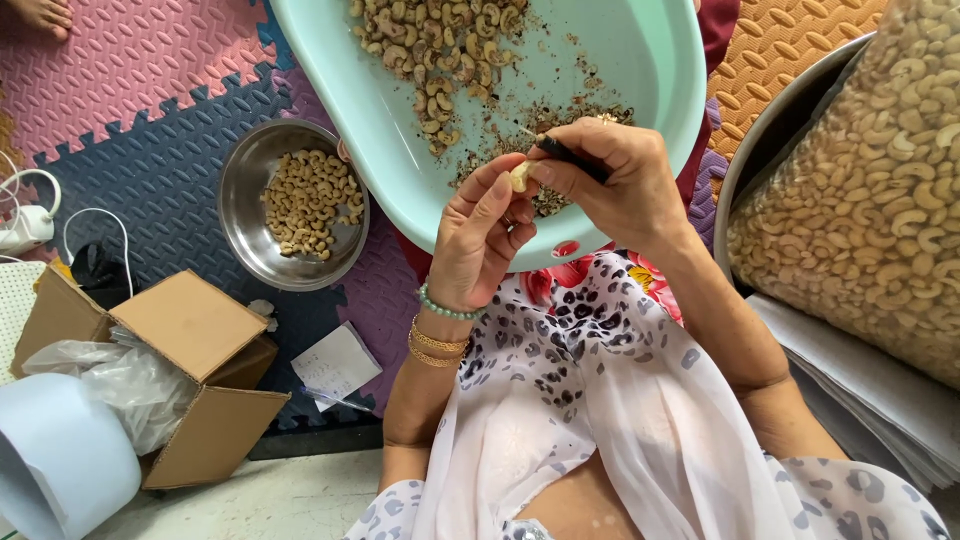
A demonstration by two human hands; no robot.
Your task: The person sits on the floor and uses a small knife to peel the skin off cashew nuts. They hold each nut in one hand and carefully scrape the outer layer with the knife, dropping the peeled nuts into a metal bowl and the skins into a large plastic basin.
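My left hand (478,240) pinches a pale cashew nut (520,176) between thumb and fingers, over the near rim of a mint-green plastic basin (640,60). My right hand (615,175) grips a small dark-handled tool (568,155) whose thin tip points at the nut. The basin holds a pile of unpeeled cashews (440,45) at its far side and brown skin scraps (545,120) near my hands. A steel bowl (245,215) of peeled cashews (310,200) sits on the floor mat to the left.
A big clear bag of cashews (870,190) fills a metal tub at the right, over stacked paper. An open cardboard box (190,370) with plastic film, a white round lid (60,460), a charger with cable (30,225) and a paper slip (335,365) lie at the left. Someone's bare foot (40,15) shows top left.
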